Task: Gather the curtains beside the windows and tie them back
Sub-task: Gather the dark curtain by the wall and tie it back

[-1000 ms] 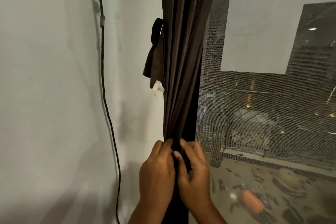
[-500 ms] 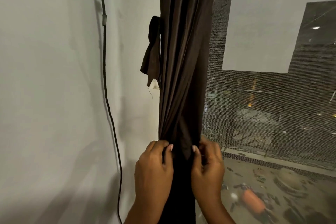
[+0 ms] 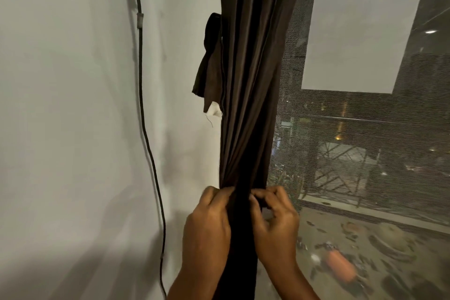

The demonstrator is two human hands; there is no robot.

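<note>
A dark brown curtain (image 3: 250,75) hangs bunched in narrow folds between the white wall and the window. My left hand (image 3: 207,224) grips its left edge, fingers curled into the folds. My right hand (image 3: 275,221) grips the right edge at the same height, fingers curled and thumb pressed to the cloth. A brown tie-back strip (image 3: 210,63) with a white tag end dangles from the wall just left of the curtain, above both hands. The curtain below my hands runs dark down between my forearms.
A black cable (image 3: 143,114) runs down the white wall (image 3: 68,129) to the left. On the right is the mesh-covered window (image 3: 365,141) with a night street scene and pale reflections behind it.
My hands have drawn a little apart, one onto each edge of the curtain, with the gathered folds between them. The view has shifted slightly.
</note>
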